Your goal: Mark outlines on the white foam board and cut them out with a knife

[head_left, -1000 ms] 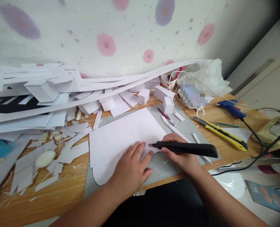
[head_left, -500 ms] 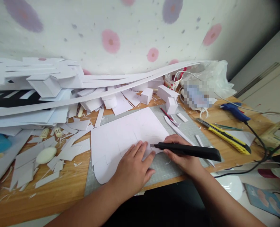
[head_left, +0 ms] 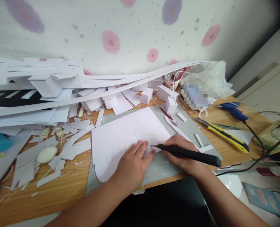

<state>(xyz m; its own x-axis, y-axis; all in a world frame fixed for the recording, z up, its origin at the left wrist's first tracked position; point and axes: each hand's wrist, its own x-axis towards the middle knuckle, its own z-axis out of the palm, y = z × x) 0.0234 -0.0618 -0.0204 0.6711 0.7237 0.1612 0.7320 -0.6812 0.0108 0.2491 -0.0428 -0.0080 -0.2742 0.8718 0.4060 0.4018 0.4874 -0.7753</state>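
Observation:
A white sheet (head_left: pixel 130 129) with faint drawn lines lies on a grey cutting mat (head_left: pixel 163 173). My left hand (head_left: pixel 134 164) rests flat on the sheet's lower part, fingers spread and holding nothing. My right hand (head_left: pixel 182 154) is closed around a black utility knife (head_left: pixel 192 154). The knife's blade points left, its tip at the sheet near the left fingertips; whether it touches the paper I cannot tell. A red pen (head_left: pixel 167 114) and narrow white strips lie on the mat beyond my right hand.
Paper scraps (head_left: pixel 75 149) and a white oval object (head_left: pixel 47 154) cover the left side. Small white boxes (head_left: pixel 171 105) stand behind the mat. To the right lie a yellow cutter (head_left: pixel 225 137) and a blue glue gun (head_left: pixel 234 111) with its cable.
The knife's rear end has dipped slightly, and my right hand has shifted a little. A small strip beside the right hand lies differently on the mat. My left hand stays in place.

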